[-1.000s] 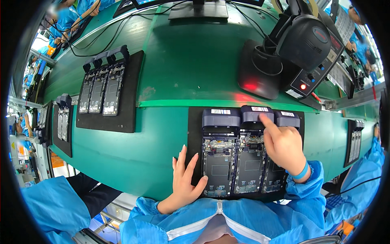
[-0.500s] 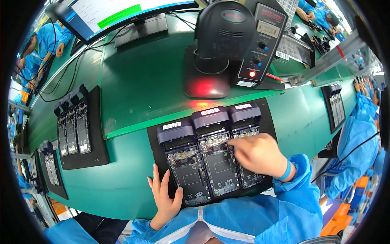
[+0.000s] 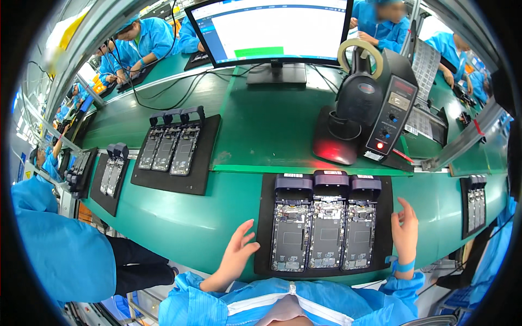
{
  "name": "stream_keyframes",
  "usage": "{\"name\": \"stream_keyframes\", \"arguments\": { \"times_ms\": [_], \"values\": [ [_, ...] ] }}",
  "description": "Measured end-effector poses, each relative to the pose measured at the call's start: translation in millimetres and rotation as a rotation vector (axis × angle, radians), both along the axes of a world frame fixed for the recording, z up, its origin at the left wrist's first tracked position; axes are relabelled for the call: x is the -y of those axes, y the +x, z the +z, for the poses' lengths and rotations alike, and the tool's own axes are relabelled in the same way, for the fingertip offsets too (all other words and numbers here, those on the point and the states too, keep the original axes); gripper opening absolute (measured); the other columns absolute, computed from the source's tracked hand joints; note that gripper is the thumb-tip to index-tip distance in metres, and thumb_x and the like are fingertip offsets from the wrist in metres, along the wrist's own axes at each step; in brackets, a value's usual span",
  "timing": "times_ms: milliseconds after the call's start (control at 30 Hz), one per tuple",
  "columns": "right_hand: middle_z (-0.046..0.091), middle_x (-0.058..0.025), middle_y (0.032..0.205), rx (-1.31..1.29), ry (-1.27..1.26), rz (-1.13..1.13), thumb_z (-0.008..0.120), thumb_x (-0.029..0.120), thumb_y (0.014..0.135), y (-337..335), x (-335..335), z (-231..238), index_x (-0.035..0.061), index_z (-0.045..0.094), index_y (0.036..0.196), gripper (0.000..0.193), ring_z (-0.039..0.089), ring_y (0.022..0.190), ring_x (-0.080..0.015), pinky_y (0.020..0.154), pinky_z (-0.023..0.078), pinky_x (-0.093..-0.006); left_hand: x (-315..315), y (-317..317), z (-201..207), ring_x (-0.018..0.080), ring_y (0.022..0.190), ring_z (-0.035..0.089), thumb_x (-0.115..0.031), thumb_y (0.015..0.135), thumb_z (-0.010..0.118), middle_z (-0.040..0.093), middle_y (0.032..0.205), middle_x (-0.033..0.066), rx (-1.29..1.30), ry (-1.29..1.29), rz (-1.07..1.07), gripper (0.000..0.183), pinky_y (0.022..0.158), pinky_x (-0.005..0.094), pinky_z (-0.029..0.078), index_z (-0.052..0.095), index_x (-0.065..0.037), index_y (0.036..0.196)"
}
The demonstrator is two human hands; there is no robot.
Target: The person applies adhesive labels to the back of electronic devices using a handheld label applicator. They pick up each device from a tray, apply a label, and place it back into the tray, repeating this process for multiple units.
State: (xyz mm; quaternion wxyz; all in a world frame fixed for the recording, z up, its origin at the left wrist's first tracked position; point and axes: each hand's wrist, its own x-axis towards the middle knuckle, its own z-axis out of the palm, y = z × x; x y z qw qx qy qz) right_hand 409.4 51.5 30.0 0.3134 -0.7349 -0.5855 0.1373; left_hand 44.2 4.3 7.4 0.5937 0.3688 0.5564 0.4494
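Observation:
Three opened phones lie side by side on a black mat (image 3: 265,255) in front of me: a left phone (image 3: 289,242), a middle phone (image 3: 326,245) and a right phone (image 3: 359,243). Their circuit boards and dark inner panels face up. Dark purple holders (image 3: 330,179) with white labels cover their far ends. My left hand (image 3: 237,252) hovers by the mat's left edge, fingers apart and holding nothing. Past the opposite edge, my right hand (image 3: 405,231) is raised with its fingers loosely spread and nothing in them. A blue band (image 3: 404,267) circles the right wrist.
A barcode scanner (image 3: 359,100) on a stand glows red beside a black control box (image 3: 392,117) and a tape roll (image 3: 348,50). Behind stands a monitor (image 3: 272,32). More phone mats (image 3: 202,163) sit left and right on the green bench (image 3: 234,204). Co-workers in blue surround it.
My right hand has left the middle phone and moved right, off the phones. My left hand has moved away from the left phone. The view has shifted, showing more of the monitor.

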Motion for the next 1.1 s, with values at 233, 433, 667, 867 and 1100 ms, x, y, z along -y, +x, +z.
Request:
{"name": "stream_keyframes", "arguments": {
  "times_ms": [233, 433, 667, 867, 1100],
  "values": [
    [0.057, -0.009, 0.079, -0.357, -0.191, -0.1, 0.058, 0.015, 0.077, 15.4, 57.0, -17.0, -0.0011, 0.046, 0.115, 0.043, 0.056, 0.071, -0.0143, 0.062, 0.045, -0.0264, -19.9, -7.8, -9.2, 0.0216, 0.102, 0.05, 0.0, 0.075, 0.046, 0.048, 0.117, 0.0116, 0.338, -0.216, -0.205, 0.051, 0.088, 0.0338, 0.04, 0.035, 0.0, 0.124],
    [0.061, -0.0067, 0.09, -1.106, -0.415, -0.021, 0.057, 0.02, 0.081, 36.8, 63.7, -7.8, -0.0028, 0.053, 0.107, 0.035, 0.058, 0.077, -0.013, 0.068, 0.046, -0.0248, -32.1, 16.8, -7.0, 0.0228, 0.111, 0.043, 0.009, 0.073, 0.05, 0.042, 0.123, 0.009, 0.388, -0.195, -0.399, 0.064, 0.092, 0.0355, 0.038, 0.024, -0.008, 0.129],
    [0.06, -0.0063, 0.094, -0.933, -0.118, -0.242, 0.059, 0.012, 0.078, 36.3, 131.2, -26.3, -0.0029, 0.053, 0.107, 0.034, 0.057, 0.08, -0.0126, 0.071, 0.046, -0.0244, -89.9, 57.9, -17.7, 0.0235, 0.112, 0.044, 0.0, 0.075, 0.058, 0.042, 0.124, 0.0103, 0.375, -0.156, -0.733, 0.067, 0.093, 0.0373, 0.038, 0.024, -0.008, 0.132],
    [0.056, -0.0089, 0.104, -0.973, 0.451, -0.483, 0.054, -0.005, 0.071, 84.9, 205.1, -9.1, -0.0025, 0.042, 0.118, 0.048, 0.056, 0.089, -0.014, 0.077, 0.047, -0.0259, -133.4, 211.2, 1.3, 0.0239, 0.111, 0.045, -0.007, 0.077, 0.053, 0.046, 0.12, 0.0122, 0.503, -0.181, -1.093, 0.057, 0.093, 0.0384, 0.038, 0.031, -0.006, 0.13],
    [0.057, -0.0067, 0.101, -0.888, 0.881, -0.603, 0.05, -0.004, 0.074, 182.1, 188.0, -8.4, 0.0029, 0.044, 0.119, 0.045, 0.058, 0.083, -0.0164, 0.072, 0.048, -0.0265, -188.2, 422.6, -4.5, 0.0227, 0.098, 0.048, -0.024, 0.08, 0.041, 0.053, 0.108, 0.0084, 1.045, -0.253, -1.038, 0.034, 0.087, 0.036, 0.037, 0.049, -0.004, 0.107]
  ]
}}
